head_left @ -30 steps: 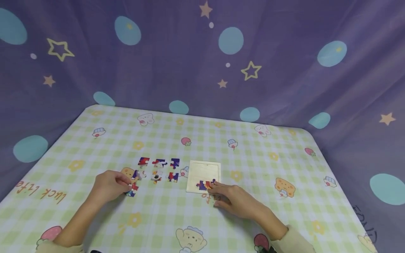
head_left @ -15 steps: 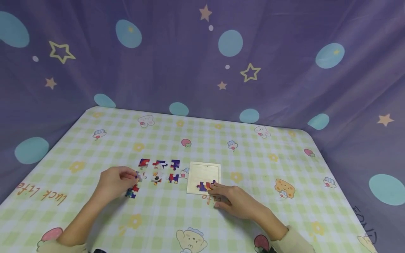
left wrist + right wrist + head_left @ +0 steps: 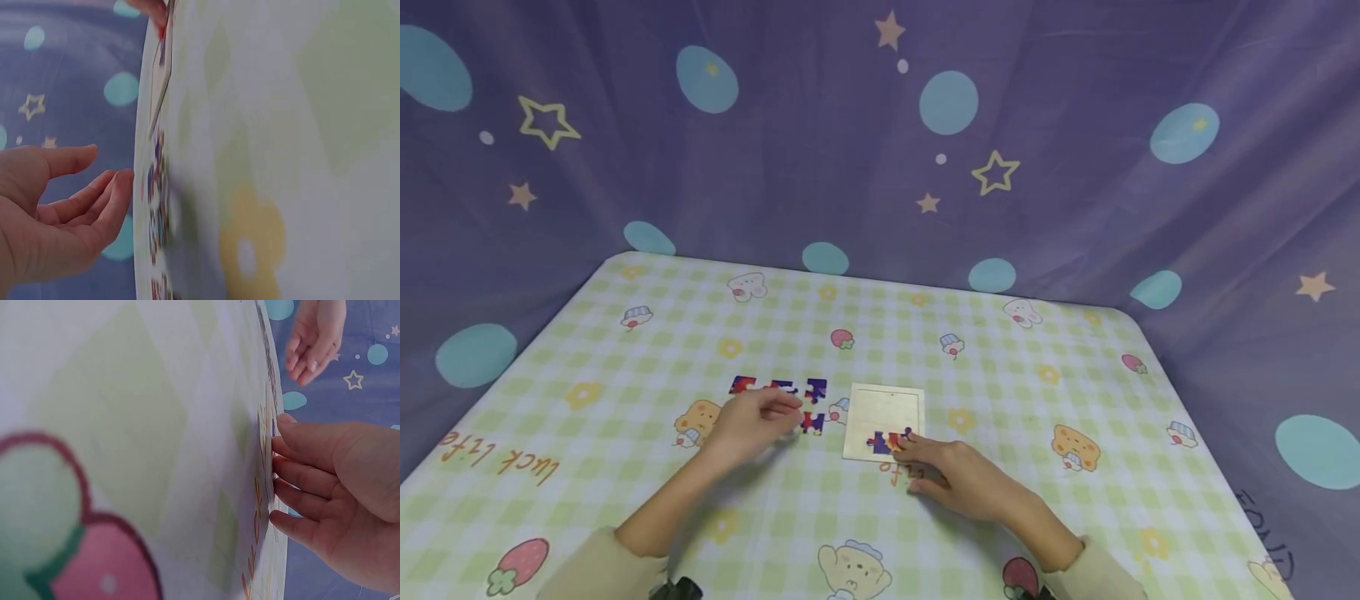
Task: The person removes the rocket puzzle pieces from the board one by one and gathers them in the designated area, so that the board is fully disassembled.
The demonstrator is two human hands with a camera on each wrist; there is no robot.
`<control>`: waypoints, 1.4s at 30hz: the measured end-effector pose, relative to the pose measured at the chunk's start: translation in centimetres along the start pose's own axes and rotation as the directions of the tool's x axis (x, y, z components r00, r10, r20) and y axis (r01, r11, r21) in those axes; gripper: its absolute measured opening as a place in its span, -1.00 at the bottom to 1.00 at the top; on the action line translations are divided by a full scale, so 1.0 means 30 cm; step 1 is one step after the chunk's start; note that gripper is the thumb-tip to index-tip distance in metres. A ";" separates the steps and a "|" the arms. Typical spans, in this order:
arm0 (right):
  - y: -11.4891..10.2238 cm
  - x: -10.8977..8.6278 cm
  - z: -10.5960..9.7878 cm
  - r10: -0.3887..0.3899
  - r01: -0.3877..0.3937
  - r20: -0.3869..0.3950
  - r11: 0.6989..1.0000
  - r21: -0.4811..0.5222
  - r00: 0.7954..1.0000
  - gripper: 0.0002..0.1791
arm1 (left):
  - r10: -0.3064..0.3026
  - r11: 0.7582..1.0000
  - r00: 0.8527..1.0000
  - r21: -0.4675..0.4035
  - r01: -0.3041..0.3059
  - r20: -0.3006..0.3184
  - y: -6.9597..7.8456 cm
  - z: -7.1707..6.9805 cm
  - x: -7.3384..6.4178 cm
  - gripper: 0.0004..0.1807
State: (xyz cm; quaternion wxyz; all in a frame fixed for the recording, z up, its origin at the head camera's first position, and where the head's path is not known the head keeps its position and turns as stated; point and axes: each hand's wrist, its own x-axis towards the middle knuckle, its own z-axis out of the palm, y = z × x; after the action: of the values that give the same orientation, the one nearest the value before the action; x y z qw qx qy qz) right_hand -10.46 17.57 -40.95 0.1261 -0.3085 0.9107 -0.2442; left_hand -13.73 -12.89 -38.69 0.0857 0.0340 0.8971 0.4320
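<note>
My left hand (image 3: 752, 425) hovers over the loose jigsaw puzzle pieces (image 3: 816, 389), hiding some of them. In the left wrist view its thumb stands apart from the loosely bent fingers (image 3: 115, 200), and nothing lies between them. The fingertips of my right hand (image 3: 966, 479) rest on the lower right part of a pale wooden puzzle tray (image 3: 883, 404). Joined red, purple and yellow pieces (image 3: 880, 442) lie along the tray's near edge, partly under those fingertips. Straight fingers (image 3: 306, 475) touch down at the tray in the right wrist view.
The tray and pieces lie on a table with a green and white checked cloth (image 3: 1000, 392) printed with cartoon figures. A purple curtain (image 3: 820, 167) with stars and blue ovals hangs behind the table.
My left hand has moved right, from the left side of the loose pieces to above their middle, and now covers several of them. The right hand has stayed on the tray.
</note>
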 end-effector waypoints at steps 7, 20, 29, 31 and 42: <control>0.002 0.000 -0.001 0.002 -0.002 0.002 1.000 0.005 1.000 -0.52 | -0.016 0.999 0.995 -0.034 0.020 0.098 0.065 0.100 0.036 -0.76; 0.002 0.002 0.002 -0.018 0.018 -0.006 1.000 0.019 1.000 -0.56 | 0.013 1.000 0.982 -0.014 -0.011 0.188 0.136 0.212 0.047 -0.77; 0.008 0.000 0.000 -0.066 0.066 -0.033 0.998 0.006 0.997 -0.58 | -0.012 1.000 0.974 -0.015 0.015 0.225 0.166 0.233 0.047 -0.74; 0.011 0.001 0.000 -0.067 0.068 -0.034 0.998 0.009 0.997 -0.58 | -0.005 1.000 0.976 -0.017 0.009 0.219 0.166 0.237 0.052 -0.75; 0.011 -0.004 0.002 -0.057 0.057 -0.033 0.998 0.014 0.998 -0.58 | -0.126 0.989 0.958 -0.037 0.140 0.258 0.181 0.232 0.076 -0.77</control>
State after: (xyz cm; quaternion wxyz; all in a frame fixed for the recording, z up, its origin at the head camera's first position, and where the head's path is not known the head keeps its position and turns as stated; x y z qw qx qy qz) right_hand -10.51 17.85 -41.15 0.1064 -0.3294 0.9016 -0.2596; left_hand -14.77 -3.84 -39.00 0.2303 0.0264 0.8666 0.4419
